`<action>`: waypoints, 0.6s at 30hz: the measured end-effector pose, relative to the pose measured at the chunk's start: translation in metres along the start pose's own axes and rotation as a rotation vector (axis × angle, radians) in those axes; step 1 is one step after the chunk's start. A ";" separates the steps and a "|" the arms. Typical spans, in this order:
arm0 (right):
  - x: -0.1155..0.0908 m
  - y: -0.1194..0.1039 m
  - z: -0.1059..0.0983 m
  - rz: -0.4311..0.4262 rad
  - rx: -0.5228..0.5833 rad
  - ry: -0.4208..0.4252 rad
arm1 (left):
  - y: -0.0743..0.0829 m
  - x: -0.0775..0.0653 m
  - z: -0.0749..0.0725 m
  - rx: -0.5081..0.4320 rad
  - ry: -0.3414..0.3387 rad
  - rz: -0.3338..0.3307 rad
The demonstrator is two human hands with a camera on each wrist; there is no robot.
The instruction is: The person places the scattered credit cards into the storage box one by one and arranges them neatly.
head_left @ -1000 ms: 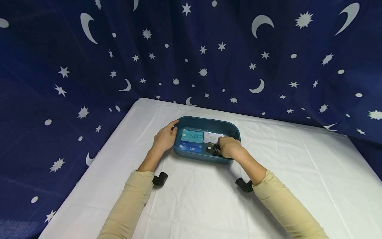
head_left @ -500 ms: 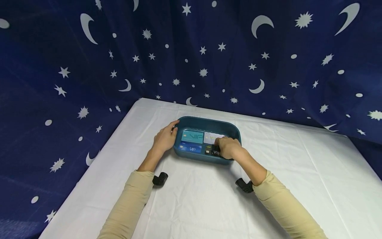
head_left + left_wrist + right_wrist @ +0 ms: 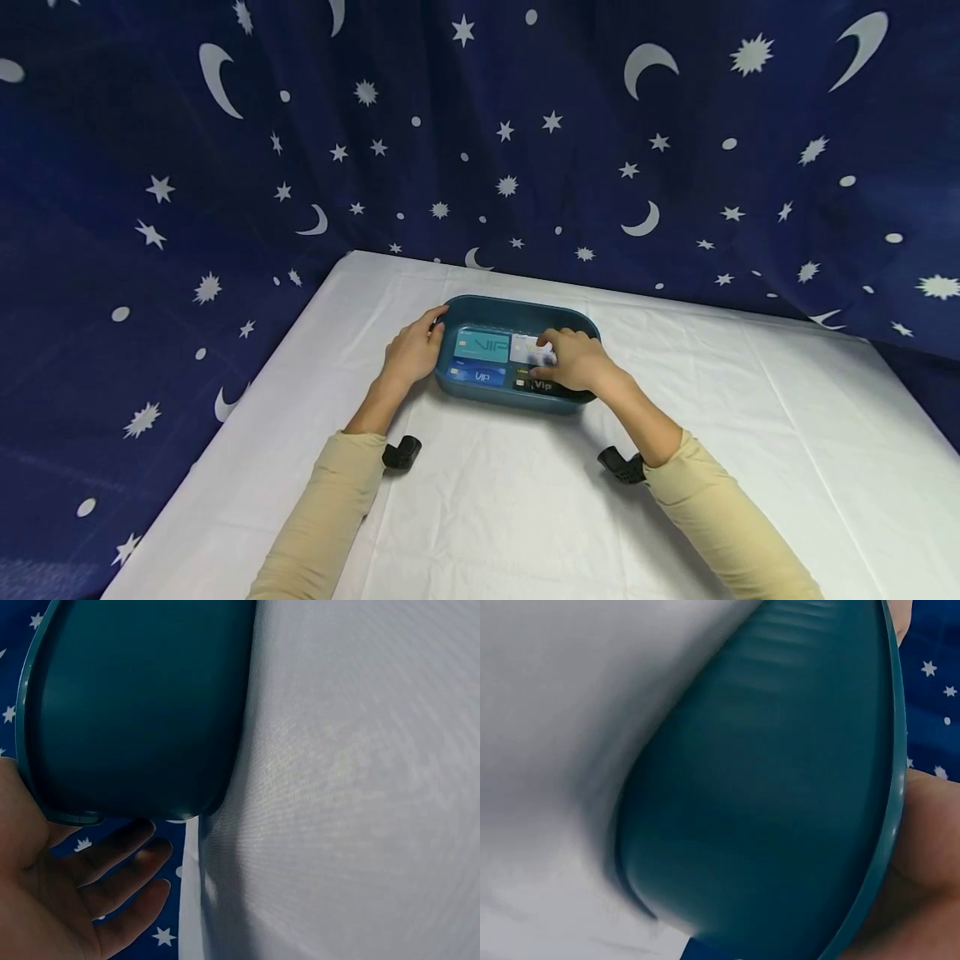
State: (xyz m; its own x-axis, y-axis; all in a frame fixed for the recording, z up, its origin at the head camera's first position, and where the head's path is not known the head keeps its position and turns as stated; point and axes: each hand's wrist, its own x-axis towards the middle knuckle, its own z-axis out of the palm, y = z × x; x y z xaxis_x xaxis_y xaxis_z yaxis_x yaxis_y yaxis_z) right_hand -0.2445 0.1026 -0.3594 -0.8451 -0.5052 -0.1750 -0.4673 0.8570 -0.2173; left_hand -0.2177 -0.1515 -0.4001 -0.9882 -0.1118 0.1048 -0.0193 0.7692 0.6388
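A dark teal plastic basin (image 3: 510, 314) stands on the white cloth. Laid flat inside it are a turquoise VIP card (image 3: 481, 345), a blue VIP card (image 3: 477, 372), a white card (image 3: 523, 347) and a black VIP card (image 3: 542, 386). My left hand (image 3: 412, 350) rests against the basin's left end; the left wrist view shows its loosely extended fingers (image 3: 127, 885) outside the wall. Over the basin's right side is my right hand (image 3: 576, 360), thumb and fingers spread apart above the white and black cards, partly covering both. The right wrist view mostly shows the basin's outer wall (image 3: 757, 780).
White cloth (image 3: 495, 500) covers the table around the basin. A dark blue curtain (image 3: 420, 167) with moons and stars hangs behind and at the left. Black wrist cameras (image 3: 402, 452) jut out by both sleeves.
The black card has gone from tilted to flat beside the blue one. My right hand's thumb and fingers have spread and let go of it. My left hand stays in place.
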 end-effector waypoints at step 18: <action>-0.008 0.031 -0.003 0.066 0.019 0.267 | -0.009 -0.002 0.003 0.007 -0.002 -0.006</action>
State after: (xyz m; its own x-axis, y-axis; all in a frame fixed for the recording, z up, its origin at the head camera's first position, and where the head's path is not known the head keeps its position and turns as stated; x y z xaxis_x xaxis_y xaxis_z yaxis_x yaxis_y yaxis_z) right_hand -0.2527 0.1339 -0.3618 -0.9131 -0.4018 0.0694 -0.4065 0.8836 -0.2325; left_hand -0.2157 -0.1561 -0.4088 -0.9884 -0.1150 0.0996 -0.0261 0.7730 0.6339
